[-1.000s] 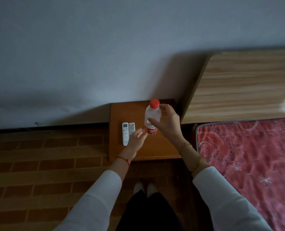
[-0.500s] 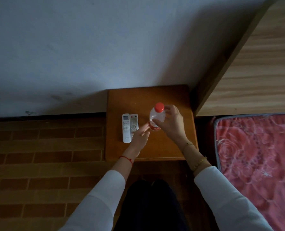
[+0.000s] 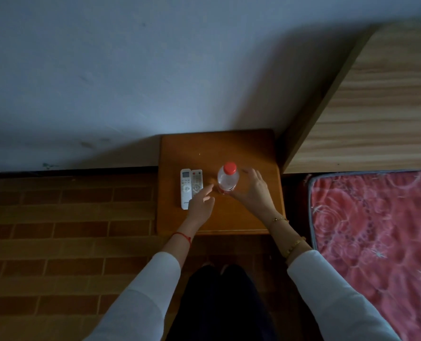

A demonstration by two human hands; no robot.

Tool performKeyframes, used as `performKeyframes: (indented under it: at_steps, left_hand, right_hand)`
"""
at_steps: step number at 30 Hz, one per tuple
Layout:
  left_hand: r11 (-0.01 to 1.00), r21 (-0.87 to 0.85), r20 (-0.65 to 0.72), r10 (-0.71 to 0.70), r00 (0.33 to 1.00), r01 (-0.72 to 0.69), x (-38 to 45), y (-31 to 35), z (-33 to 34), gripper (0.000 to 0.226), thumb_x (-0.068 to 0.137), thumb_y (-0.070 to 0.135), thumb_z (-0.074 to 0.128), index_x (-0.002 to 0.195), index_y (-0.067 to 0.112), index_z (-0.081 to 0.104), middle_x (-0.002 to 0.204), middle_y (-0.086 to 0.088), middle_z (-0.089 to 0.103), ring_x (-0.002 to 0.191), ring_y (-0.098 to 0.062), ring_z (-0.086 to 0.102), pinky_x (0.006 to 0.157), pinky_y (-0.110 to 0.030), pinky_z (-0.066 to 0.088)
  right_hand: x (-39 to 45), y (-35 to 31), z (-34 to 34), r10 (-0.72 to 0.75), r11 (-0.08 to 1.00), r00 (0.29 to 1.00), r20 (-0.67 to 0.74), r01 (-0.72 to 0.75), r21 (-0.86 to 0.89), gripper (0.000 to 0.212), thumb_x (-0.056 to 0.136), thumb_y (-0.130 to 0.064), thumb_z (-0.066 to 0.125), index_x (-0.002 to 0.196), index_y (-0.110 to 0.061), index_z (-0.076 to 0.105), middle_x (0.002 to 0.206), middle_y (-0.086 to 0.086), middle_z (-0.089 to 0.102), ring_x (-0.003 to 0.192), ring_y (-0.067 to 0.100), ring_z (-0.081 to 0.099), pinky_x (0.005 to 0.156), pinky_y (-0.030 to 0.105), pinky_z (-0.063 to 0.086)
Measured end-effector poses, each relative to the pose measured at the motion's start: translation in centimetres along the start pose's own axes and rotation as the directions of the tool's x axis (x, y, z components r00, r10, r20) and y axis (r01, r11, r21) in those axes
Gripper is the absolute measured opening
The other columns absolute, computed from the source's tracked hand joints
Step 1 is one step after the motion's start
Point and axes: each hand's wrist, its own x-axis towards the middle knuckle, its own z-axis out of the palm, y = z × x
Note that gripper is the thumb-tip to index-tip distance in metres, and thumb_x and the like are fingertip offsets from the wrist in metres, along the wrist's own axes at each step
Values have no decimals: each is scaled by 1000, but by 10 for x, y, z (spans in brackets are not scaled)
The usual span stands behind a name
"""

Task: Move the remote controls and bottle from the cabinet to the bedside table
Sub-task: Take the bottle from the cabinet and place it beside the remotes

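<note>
A clear plastic bottle (image 3: 227,178) with a red cap and red label stands upright on the brown bedside table (image 3: 229,148). My right hand (image 3: 252,190) is just to its right, fingers spread and apart from the bottle's upper part; contact near the base cannot be told. Two white remote controls (image 3: 190,187) lie side by side on the table's left part. My left hand (image 3: 201,205) hovers between the remotes and the bottle, fingers apart, holding nothing.
A wooden headboard (image 3: 376,107) rises to the right of the table, with a red flowered mattress (image 3: 376,230) below it. A pale wall (image 3: 130,70) runs behind. Brick-patterned floor (image 3: 69,230) lies to the left. My dark trousers and shoes show below.
The bottle has come down onto the table and my right hand has opened off it. My left hand has drawn back a little from the bottle's base. The view tilted down.
</note>
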Motion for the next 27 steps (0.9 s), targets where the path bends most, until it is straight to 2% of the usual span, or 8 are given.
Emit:
performKeyframes:
  at_steps: [4, 8, 14, 19, 22, 27]
  left_hand:
    - [982, 160, -113, 115, 987, -96, -37, 20, -29, 45, 96, 10, 50, 140, 15, 46, 147, -13, 43, 134, -30, 43, 103, -37, 46]
    - [932, 312, -154, 238, 959, -181, -81, 54, -65, 45, 94, 13, 55, 138, 19, 47, 140, -10, 51, 126, -25, 52, 97, -35, 52]
    - [825, 484, -210, 432, 877, -290, -150, 111, -115, 46, 93, 17, 56, 138, 20, 47, 143, -2, 50, 133, -17, 45, 104, -23, 37]
    - [763, 541, -232, 539, 810, -353, -204, 134, -141, 45, 93, 20, 56, 138, 18, 49, 141, -2, 52, 133, -17, 45, 110, -29, 39]
    - [740, 560, -249, 580, 776, -373, -234, 136, -152, 45, 94, 19, 56, 138, 18, 48, 141, -2, 52, 133, -16, 46, 111, -28, 36]
    - [751, 556, -323, 590, 740, -356, -278, 125, -169, 45, 93, 20, 55, 138, 18, 48, 141, -1, 53, 131, -15, 48, 110, -33, 41]
  right_hand:
    - [-24, -20, -37, 103, 986, 993, 52, -96, -133, 71, 79, -26, 72, 139, -12, 37, 144, 9, 41, 136, 26, 34, 110, 37, 33]
    - [-51, -57, -82, 57, 982, 998, 32, -50, -180, 61, 84, -18, 66, 139, -11, 39, 142, 11, 43, 135, 29, 34, 110, 39, 34]
    - [-93, -123, -141, -79, 985, 995, -55, 70, -157, 54, 90, -24, 60, 139, -14, 41, 146, 9, 42, 140, 27, 30, 115, 43, 30]
    - [-134, -155, -164, -157, 978, 986, -60, 147, -147, 54, 91, -29, 58, 141, -16, 40, 147, 7, 41, 142, 25, 28, 116, 41, 27]
    - [-157, -170, -168, -192, 971, 979, -65, 180, -157, 55, 92, -33, 57, 141, -19, 39, 148, 5, 40, 142, 24, 27, 116, 44, 29]
    - [-185, -187, -162, -252, 961, 967, -38, 245, -132, 53, 92, -34, 56, 140, -21, 39, 149, 4, 39, 143, 24, 26, 116, 45, 28]
